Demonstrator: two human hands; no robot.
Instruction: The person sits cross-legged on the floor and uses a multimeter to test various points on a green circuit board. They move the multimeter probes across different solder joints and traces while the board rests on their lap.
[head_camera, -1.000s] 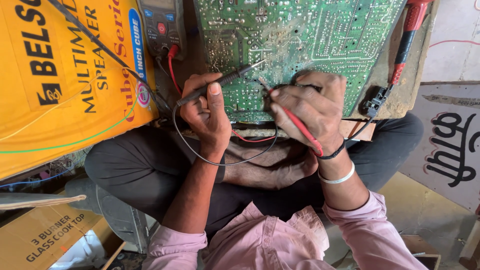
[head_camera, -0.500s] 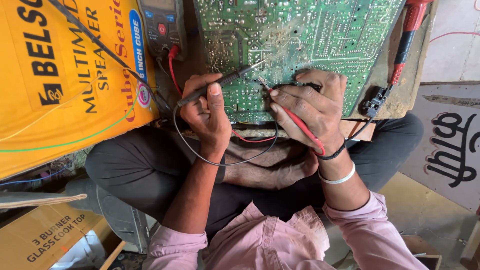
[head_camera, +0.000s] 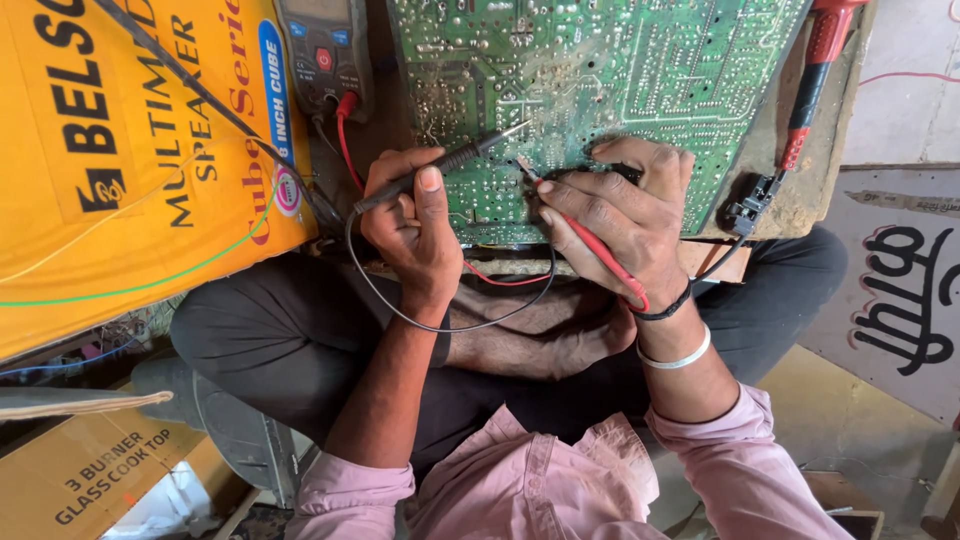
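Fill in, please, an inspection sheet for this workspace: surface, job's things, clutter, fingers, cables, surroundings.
Surface: green printed circuit board, solder side up.
Job's things: thin black test probe and thin red test probe, tips on the board; grey handheld multimeter beside it.
Clutter: red-handled tool at the board's right edge.
Fingers: left hand shut on the black probe; right hand shut on the red one.
Cables: black lead loops over the lap; red lead runs to the meter.
Surroundings: yellow cardboard box at left.
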